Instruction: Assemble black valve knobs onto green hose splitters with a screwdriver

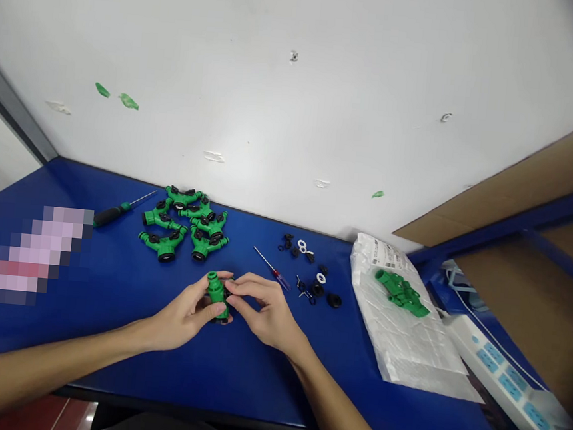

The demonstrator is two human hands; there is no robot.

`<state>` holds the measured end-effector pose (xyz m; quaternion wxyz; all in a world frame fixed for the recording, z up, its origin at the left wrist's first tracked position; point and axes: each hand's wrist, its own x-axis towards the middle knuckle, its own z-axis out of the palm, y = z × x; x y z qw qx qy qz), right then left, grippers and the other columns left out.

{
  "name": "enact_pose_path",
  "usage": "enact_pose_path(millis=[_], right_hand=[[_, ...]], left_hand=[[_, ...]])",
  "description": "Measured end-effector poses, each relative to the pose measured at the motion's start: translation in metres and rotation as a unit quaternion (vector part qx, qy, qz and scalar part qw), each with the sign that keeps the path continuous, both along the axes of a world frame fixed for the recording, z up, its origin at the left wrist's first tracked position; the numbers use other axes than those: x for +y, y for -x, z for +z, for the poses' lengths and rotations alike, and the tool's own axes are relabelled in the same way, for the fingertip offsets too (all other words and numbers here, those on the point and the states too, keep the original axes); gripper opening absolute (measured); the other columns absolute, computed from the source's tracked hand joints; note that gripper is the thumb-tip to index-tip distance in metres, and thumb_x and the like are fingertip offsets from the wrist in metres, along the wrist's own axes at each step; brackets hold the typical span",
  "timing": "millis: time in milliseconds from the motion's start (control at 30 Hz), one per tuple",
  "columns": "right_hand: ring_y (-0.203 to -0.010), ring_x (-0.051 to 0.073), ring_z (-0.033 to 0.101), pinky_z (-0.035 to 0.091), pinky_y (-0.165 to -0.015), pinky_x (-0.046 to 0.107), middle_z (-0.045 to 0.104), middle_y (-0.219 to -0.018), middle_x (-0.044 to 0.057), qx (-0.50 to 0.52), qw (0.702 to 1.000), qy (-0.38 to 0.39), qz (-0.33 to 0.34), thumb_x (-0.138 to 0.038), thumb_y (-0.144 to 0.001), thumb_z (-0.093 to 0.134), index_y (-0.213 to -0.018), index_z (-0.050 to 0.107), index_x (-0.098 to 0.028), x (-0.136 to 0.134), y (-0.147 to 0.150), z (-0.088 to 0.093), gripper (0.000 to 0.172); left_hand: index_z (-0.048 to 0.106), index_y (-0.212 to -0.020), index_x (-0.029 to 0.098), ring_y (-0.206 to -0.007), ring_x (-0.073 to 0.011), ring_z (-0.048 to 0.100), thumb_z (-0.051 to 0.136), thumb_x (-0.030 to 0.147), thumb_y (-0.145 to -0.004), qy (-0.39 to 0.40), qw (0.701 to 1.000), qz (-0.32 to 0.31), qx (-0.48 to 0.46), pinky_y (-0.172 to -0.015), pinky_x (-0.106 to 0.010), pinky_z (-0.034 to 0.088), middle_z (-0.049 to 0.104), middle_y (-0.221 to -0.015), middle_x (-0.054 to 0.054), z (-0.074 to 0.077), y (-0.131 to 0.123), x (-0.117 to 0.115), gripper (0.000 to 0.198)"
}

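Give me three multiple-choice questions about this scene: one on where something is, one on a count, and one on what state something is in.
1. Where is the small screwdriver?
A. On the white bag
B. On the blue table, just past the right hand
C. In the green pile

2. How many screwdrivers lie on the table?
A. One
B. Four
C. Two

3. What state is the green connector in?
A. Held between both hands
B. Lying on the table
C. Lying in the green pile

Answers:
1. B, it lies beyond the right fingers.
2. C, that one plus a black-handled screwdriver.
3. A, the left hand wraps it and the right fingers meet it.
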<state>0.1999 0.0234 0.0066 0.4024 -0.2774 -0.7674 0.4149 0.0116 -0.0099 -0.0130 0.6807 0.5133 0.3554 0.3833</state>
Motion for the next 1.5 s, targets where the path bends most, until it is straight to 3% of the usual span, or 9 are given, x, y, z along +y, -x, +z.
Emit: enact_pose_path(millis=[167, 333, 533, 667, 767, 967, 1100, 1233, 1500], right_hand=[[-0.085, 0.019, 0.068, 0.056, -0.075, 0.032, 0.070, -0.093, 0.009, -0.001, 1.000, -0.019, -0.013, -0.023, -0.092, 0.059, -0.100, 0.074, -0.020, -0.002, 0.007, -0.004, 0.017], [-0.080, 0.018, 0.069, 0.057, -0.072, 0.031, 0.071, -0.090, 0.009, 0.051, 0.997, 0.040, -0.038, -0.026, -0.090, 0.062, -0.095, 0.073, -0.018, -0.002, 0.013, -0.016, 0.014], [-0.086, 0.019, 0.068, 0.056, -0.079, 0.032, 0.072, -0.093, 0.010, -0.008, 0.997, -0.074, -0.020, -0.020, -0.093, 0.056, -0.096, 0.071, -0.019, 0.001, 0.010, -0.014, 0.015], [-0.072, 0.015, 0.067, 0.057, -0.069, 0.028, 0.070, -0.080, 0.003, 0.027, 0.997, 0.049, -0.045, -0.028, -0.087, 0.065, -0.103, 0.067, -0.019, -0.001, 0.011, -0.012, 0.018], [-0.059, 0.012, 0.064, 0.056, -0.059, 0.025, 0.067, -0.075, 0.001, 0.071, 0.986, 0.135, -0.062, -0.032, -0.084, 0.068, -0.096, 0.067, -0.018, -0.004, 0.014, -0.012, 0.018], [-0.060, 0.013, 0.063, 0.055, -0.054, 0.025, 0.068, -0.082, 0.005, 0.072, 0.981, 0.168, -0.058, -0.036, -0.084, 0.068, -0.085, 0.069, -0.017, -0.006, 0.014, -0.010, 0.019], [-0.067, 0.015, 0.066, 0.056, -0.063, 0.028, 0.070, -0.075, 0.003, 0.088, 0.972, 0.202, -0.085, -0.036, -0.081, 0.070, -0.083, 0.070, -0.017, -0.002, 0.012, -0.010, 0.019], [-0.071, 0.016, 0.066, 0.055, -0.069, 0.029, 0.072, -0.079, 0.005, 0.070, 0.975, 0.188, -0.094, -0.035, -0.081, 0.070, -0.082, 0.071, -0.017, 0.000, 0.011, -0.011, 0.018], [-0.074, 0.016, 0.066, 0.056, -0.071, 0.029, 0.070, -0.082, 0.004, 0.056, 0.982, 0.150, -0.097, -0.037, -0.084, 0.067, -0.088, 0.069, -0.018, -0.002, 0.012, -0.015, 0.019]], left_hand=[[0.042, -0.133, 0.019, -0.090, -0.0229, 0.069, 0.059, 0.042, -0.090, 0.000, 1.000, 0.022, 0.017, -0.086, -0.041, 0.056, 0.064, -0.115, -0.011, 0.002, -0.001, -0.002, 0.051], [0.045, -0.129, 0.018, -0.093, -0.0243, 0.067, 0.059, 0.043, -0.089, -0.018, 0.996, 0.065, 0.059, -0.086, -0.041, 0.057, 0.064, -0.116, -0.011, 0.003, -0.004, -0.003, 0.049], [0.044, -0.130, 0.020, -0.099, -0.0257, 0.066, 0.062, 0.044, -0.087, 0.007, 0.998, 0.052, 0.041, -0.085, -0.041, 0.058, 0.062, -0.121, -0.011, 0.002, -0.002, 0.001, 0.053], [0.041, -0.132, 0.020, -0.088, -0.0234, 0.070, 0.062, 0.043, -0.088, 0.030, 0.999, 0.023, -0.004, -0.085, -0.042, 0.057, 0.064, -0.116, -0.011, 0.005, 0.002, 0.004, 0.053], [0.042, -0.131, 0.020, -0.090, -0.0252, 0.070, 0.063, 0.042, -0.087, 0.041, 0.999, 0.014, -0.026, -0.085, -0.043, 0.056, 0.066, -0.112, -0.010, 0.006, 0.003, 0.006, 0.053], [0.045, -0.129, 0.023, -0.095, -0.0247, 0.070, 0.064, 0.042, -0.086, 0.035, 0.999, 0.039, -0.012, -0.086, -0.040, 0.056, 0.064, -0.122, -0.010, 0.007, 0.001, 0.004, 0.051], [0.051, -0.120, 0.020, -0.087, -0.0246, 0.072, 0.068, 0.043, -0.083, 0.035, 0.997, 0.065, 0.023, -0.076, -0.037, 0.059, 0.070, -0.108, -0.008, 0.013, -0.001, 0.004, 0.047], [0.056, -0.117, 0.018, -0.076, -0.0223, 0.073, 0.072, 0.041, -0.080, 0.033, 0.995, 0.086, 0.037, -0.072, -0.037, 0.060, 0.072, -0.094, -0.005, 0.016, -0.001, 0.004, 0.046], [0.056, -0.118, 0.016, -0.074, -0.0218, 0.073, 0.075, 0.042, -0.076, 0.084, 0.993, 0.075, -0.022, -0.073, -0.042, 0.062, 0.073, -0.098, -0.007, 0.019, 0.000, 0.006, 0.053]])
